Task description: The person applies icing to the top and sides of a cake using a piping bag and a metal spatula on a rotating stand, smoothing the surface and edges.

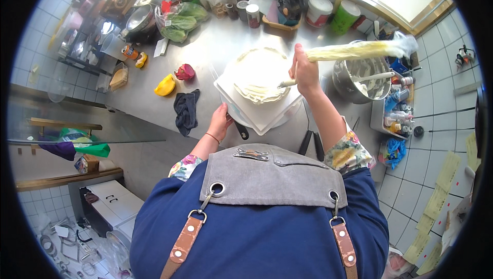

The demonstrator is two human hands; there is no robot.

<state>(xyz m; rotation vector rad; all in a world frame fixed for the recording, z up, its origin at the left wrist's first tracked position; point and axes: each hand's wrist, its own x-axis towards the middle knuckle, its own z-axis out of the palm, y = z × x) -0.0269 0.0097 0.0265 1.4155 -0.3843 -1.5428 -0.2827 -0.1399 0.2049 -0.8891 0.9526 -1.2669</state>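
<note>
A round cake (pixel 261 68) covered in pale cream sits on a square white board (pixel 263 117), which rests on a round cake turntable (pixel 291 113). Cream ridges run along the cake's near side. My right hand (pixel 306 72) is closed round the narrow end of a piping bag (pixel 349 51) full of pale yellow cream. Its tip (pixel 286 83) points left at the cake's right edge, while the twisted clear end sticks out to the right. With its fingers at the rim, my left hand (pixel 220 124) grips the turntable's near left side; some fingers are hidden.
Right of the cake stands a metal mixing bowl (pixel 359 86) with cream and a spatula (pixel 376 76). A mango (pixel 165 85), a dragon fruit (pixel 185 72) and a dark cloth (pixel 186 112) lie left. Black-handled tools (pixel 311 143) lie near the front edge. Tubs and leafy greens (pixel 179 25) line the back.
</note>
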